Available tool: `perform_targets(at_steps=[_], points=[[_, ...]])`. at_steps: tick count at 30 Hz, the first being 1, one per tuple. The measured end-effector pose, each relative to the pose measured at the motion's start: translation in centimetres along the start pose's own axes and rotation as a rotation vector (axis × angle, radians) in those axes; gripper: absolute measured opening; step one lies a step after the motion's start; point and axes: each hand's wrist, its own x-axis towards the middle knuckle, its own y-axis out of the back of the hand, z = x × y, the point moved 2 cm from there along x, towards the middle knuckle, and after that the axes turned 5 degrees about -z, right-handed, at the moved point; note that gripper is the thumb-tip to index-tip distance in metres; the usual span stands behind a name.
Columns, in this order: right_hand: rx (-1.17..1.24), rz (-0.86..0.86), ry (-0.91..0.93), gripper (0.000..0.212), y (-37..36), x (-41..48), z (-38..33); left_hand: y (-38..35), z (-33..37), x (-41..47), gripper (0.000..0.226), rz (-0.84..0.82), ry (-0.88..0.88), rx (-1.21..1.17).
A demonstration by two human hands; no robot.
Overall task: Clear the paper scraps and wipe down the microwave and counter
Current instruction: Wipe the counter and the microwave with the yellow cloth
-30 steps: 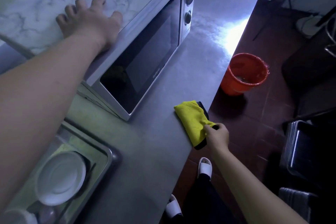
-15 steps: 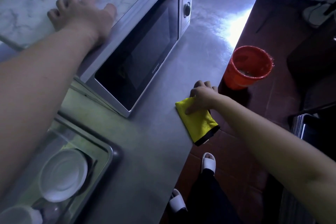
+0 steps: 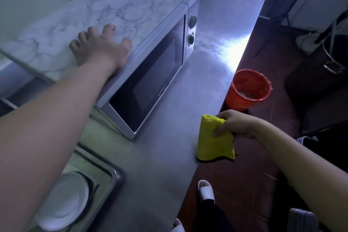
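So the cloth (image 3: pixel 214 141) is in the right hand (image 3: pixel 237 124), pinched near its top between thumb and fingers. It hangs folded right at the front edge of the counter (image 3: pixel 169 156), and I can't tell if its bottom hem touches the steel. The left hand (image 3: pixel 99 47) lies flat with fingers spread on top of the microwave (image 3: pixel 150 73), near its front edge, gripping nothing. The microwave sits toward the back left of the counter with its door closed.

My take on the wipe: a dangling pinch won't clean much, so I'd get the cloth under a flat palm first. Do the microwave before the counter, top then door then knobs, so anything knocked off lands on steel that gets wiped last. Bracing the box with the left hand seems smart, since it might slide. Then use long strokes from the back edge to the front edge, toward the red bucket (image 3: pixel 239 100) on the floor just past it. I see no paper scraps from here. Mind the sink (image 3: pixel 114 173) at the near left corner; there's a plate (image 3: pixel 64 199) in it.
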Motion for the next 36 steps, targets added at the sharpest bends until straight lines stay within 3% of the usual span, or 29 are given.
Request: perform_targets(at_steps=[7, 11, 15, 18, 21, 25, 27, 29, 31, 36], points=[[0.03, 0.603, 0.508, 0.018, 5.0, -0.3, -7.4, 0.0, -0.2, -0.3, 0.067, -0.006, -0.002, -0.021], [0.69, 0.557, 0.517, 0.014, 7.0, 3.4, -11.3, -0.1, -0.2, -0.3, 0.067, 0.006, 0.013, -0.042], [0.988, 0.604, 0.586, 0.014, 8.1, 6.2, -15.4, -0.2, -0.4, -0.2, 0.067, 0.012, 0.031, -0.046], [1.029, 0.687, 0.718, 0.02, 7.2, 7.4, -18.9, -0.2, -0.5, -0.2, 0.066, 0.047, 0.035, -0.072], [0.99, 0.642, 0.798, 0.016, 5.5, 9.0, -21.9, -0.2, -0.5, -0.3, 0.065, 0.07, 0.031, -0.072], [1.015, 0.632, 0.767, 0.034, 4.6, 10.9, -21.8, -0.1, -0.6, -0.3, 0.065, 0.076, 0.035, -0.07], [1.054, 0.649, 0.724, 0.059, 5.0, 11.9, -20.7, -0.1, -0.6, -0.4, 0.064, 0.08, 0.036, -0.072], [0.917, 0.672, 0.705, 0.078, 5.3, 12.4, -20.6, -0.1, -0.5, -0.4, 0.064, 0.081, 0.037, -0.076], [0.758, 0.692, 0.686, 0.078, 4.8, 12.6, -21.7, -0.1, -0.4, -0.4, 0.064, 0.081, 0.031, -0.083], [1.106, 0.596, 0.545, 0.097, 1.5, 12.4, -23.7, -0.3, -0.4, -0.5, 0.061, 0.083, 0.025, -0.083]])
